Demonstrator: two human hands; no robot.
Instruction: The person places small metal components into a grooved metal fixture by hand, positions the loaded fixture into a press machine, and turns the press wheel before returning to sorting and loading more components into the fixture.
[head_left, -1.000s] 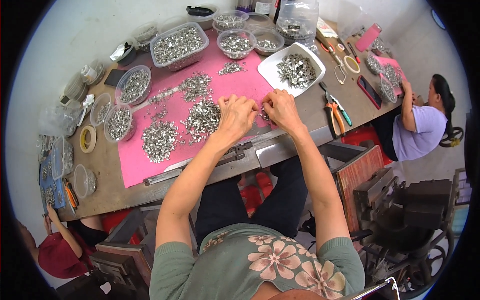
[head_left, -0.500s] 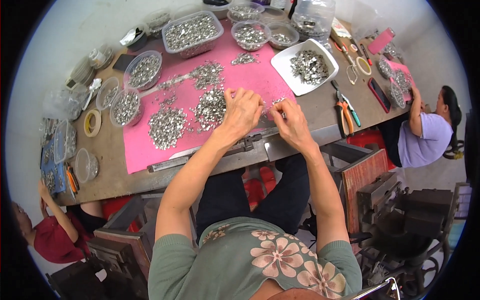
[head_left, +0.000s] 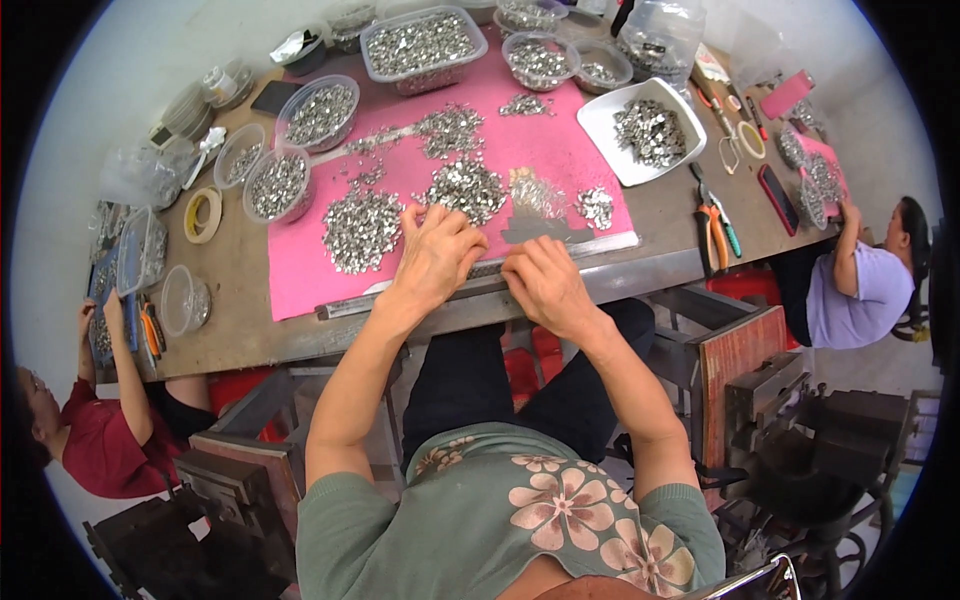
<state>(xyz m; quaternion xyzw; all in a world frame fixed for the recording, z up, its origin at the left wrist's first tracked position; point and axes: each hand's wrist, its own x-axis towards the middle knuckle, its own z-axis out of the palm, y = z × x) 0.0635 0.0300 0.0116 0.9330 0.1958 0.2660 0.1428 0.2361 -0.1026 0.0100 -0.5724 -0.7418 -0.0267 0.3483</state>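
Observation:
My left hand is closed, fingers bent and tips pinched together, over the near edge of a pink mat. Beside it my right hand has its fingers curled in and pressed together. Both are at a long metal rail along the table's front edge. Whatever is between the fingertips is too small or hidden. Past my left hand lie two heaps of small shiny metal pieces, a left heap and a middle heap. Thin clear strips and a small pile of pieces lie beyond my right hand.
Plastic tubs of metal pieces line the back, with a white tray right of them. Pliers, a phone and a tape roll lie about. People sit at left and right.
Both hands have moved left and nearer to me along the rail. The clear strips and small pile at the right now show. My view has shifted slightly.

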